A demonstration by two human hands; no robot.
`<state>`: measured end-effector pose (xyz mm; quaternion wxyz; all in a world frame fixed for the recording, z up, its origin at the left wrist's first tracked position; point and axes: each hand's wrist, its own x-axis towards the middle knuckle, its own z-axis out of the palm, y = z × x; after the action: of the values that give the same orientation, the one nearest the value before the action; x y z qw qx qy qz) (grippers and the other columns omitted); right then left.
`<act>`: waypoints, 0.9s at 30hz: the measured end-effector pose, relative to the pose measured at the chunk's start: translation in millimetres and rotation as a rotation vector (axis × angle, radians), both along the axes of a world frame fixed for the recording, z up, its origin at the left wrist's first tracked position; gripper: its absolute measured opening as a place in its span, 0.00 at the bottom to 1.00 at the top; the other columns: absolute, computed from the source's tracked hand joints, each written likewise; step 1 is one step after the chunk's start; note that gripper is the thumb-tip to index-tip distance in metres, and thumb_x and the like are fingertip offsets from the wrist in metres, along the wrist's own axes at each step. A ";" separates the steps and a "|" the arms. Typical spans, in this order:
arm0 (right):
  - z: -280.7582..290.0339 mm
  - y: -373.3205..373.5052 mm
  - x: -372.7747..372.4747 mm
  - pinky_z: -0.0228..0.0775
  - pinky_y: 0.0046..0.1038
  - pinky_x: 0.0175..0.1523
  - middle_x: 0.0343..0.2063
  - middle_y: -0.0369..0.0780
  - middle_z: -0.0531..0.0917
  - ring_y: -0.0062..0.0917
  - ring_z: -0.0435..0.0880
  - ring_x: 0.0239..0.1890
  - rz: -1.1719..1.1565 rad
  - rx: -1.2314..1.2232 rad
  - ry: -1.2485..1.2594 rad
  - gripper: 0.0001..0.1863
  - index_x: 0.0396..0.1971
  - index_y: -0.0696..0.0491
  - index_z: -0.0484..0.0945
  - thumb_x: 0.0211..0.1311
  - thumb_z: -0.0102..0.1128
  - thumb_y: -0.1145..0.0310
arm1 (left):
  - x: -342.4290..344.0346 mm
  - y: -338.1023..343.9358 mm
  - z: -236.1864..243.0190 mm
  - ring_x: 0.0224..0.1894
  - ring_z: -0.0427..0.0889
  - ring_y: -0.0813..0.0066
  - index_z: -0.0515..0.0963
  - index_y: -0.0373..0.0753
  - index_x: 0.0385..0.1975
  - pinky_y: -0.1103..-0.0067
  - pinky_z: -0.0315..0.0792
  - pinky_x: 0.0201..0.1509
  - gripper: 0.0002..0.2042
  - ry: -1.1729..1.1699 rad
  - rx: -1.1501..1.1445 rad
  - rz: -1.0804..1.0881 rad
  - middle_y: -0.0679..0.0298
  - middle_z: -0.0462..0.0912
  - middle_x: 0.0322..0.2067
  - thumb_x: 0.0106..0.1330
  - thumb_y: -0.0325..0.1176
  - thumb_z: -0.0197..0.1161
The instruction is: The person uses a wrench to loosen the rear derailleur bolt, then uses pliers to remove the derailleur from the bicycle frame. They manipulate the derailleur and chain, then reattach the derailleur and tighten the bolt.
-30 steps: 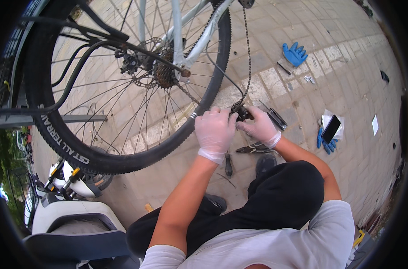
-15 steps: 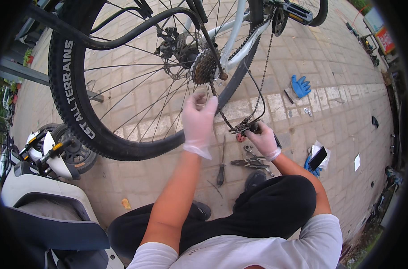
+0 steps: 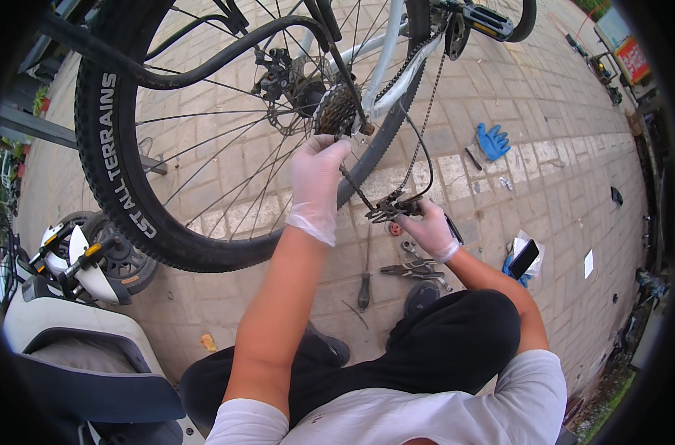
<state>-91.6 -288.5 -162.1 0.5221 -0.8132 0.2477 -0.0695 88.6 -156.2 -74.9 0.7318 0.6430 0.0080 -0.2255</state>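
Note:
In a thin translucent glove, my left hand (image 3: 315, 174) pinches the chain (image 3: 356, 187) just under the rear cassette (image 3: 336, 111), its fingertips partly hidden against the sprockets. My right hand (image 3: 430, 228), gloved likewise, is closed around the rear derailleur (image 3: 385, 211), which hangs off the frame on its cable (image 3: 430, 163). From the derailleur the chain runs up to the cassette on one side and toward the crank (image 3: 460, 37) on the other. Behind my left hand stands the rear wheel (image 3: 204, 252) with its knobby tyre.
On the paving below lie a screwdriver (image 3: 364, 291), pliers (image 3: 408, 270) and a wrench (image 3: 410, 248). Farther right are a blue glove (image 3: 493, 141) and a phone (image 3: 525, 259) on another glove. A white scooter (image 3: 93, 319) stands at the left.
My left hand has risen to the cassette's lower edge, and its fingers have closed on the chain. My right hand and the derailleur have shifted slightly left.

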 end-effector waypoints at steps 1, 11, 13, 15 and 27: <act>-0.2 1.1 3.3 0.74 0.27 0.40 0.28 0.43 0.86 0.23 0.83 0.30 0.006 -0.038 -0.027 0.13 0.36 0.62 0.80 0.54 0.68 0.69 | 1.6 -0.8 7.8 0.29 0.74 0.81 0.79 0.32 0.33 0.83 0.66 0.35 0.10 -0.013 0.002 0.012 0.68 0.79 0.28 0.53 0.29 0.67; -13.4 8.3 27.9 0.75 0.30 0.43 0.30 0.44 0.84 0.31 0.83 0.32 0.015 0.135 -0.193 0.13 0.37 0.59 0.80 0.50 0.68 0.71 | 17.2 17.6 38.1 0.27 0.71 0.90 0.78 0.46 0.31 0.85 0.55 0.32 0.08 -0.083 0.097 -0.048 0.77 0.78 0.22 0.54 0.38 0.69; -13.7 4.0 27.9 0.75 0.32 0.41 0.29 0.45 0.83 0.36 0.83 0.32 0.055 0.026 -0.174 0.13 0.36 0.58 0.79 0.50 0.68 0.71 | 18.2 20.7 23.6 0.29 0.73 0.88 0.79 0.43 0.34 0.85 0.59 0.33 0.10 -0.080 0.230 -0.086 0.74 0.79 0.25 0.54 0.38 0.68; -15.5 -2.6 29.7 0.74 0.35 0.40 0.29 0.47 0.83 0.40 0.83 0.33 0.078 -0.087 -0.098 0.12 0.34 0.57 0.78 0.49 0.68 0.71 | 16.2 21.3 8.9 0.34 0.77 0.77 0.79 0.30 0.42 0.81 0.70 0.42 0.18 -0.086 0.216 -0.107 0.63 0.82 0.32 0.55 0.35 0.68; 1.1 -30.4 54.3 0.73 0.44 0.37 0.24 0.50 0.78 0.47 0.80 0.30 0.430 -0.582 -0.162 0.10 0.27 0.58 0.75 0.50 0.62 0.67 | -7.1 51.8 13.3 0.33 0.76 0.83 0.81 0.32 0.35 0.85 0.70 0.37 0.09 -0.277 0.314 -0.057 0.67 0.80 0.30 0.60 0.30 0.64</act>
<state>-37.3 -319.0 -161.0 0.2896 -0.9529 -0.0014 -0.0900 81.5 -104.4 -61.6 0.6101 0.7740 -0.0760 -0.1515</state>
